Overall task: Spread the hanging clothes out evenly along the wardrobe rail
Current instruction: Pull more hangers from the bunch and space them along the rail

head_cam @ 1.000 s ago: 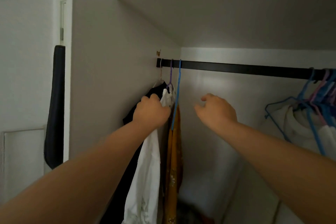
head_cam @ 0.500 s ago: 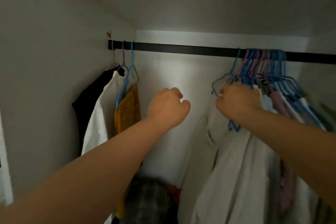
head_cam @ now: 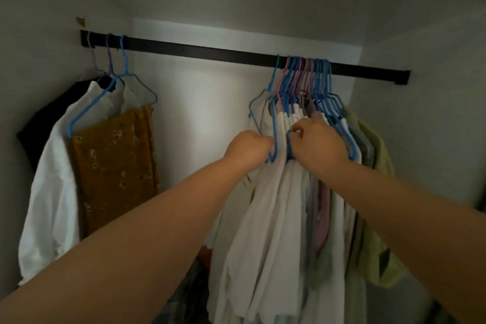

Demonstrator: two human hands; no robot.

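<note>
**Hands at the crowded right-hand bunch of hangers**

A black garment (head_cam: 39, 123), a white shirt (head_cam: 52, 192) and a mustard patterned cloth (head_cam: 115, 166) are hung on three hangers at the left end of the black wardrobe rail (head_cam: 210, 51). A bare stretch of rail is seen in the middle. The left hand (head_cam: 248, 150) is curled round the outermost blue wire hanger (head_cam: 273, 126) of the tight bunch of blue and pink hangers (head_cam: 305, 79). The right hand (head_cam: 319, 143) is pinched on the next blue hanger, among pale garments (head_cam: 276, 218). A yellow-green garment (head_cam: 378, 192) is hung at the far right.
</note>
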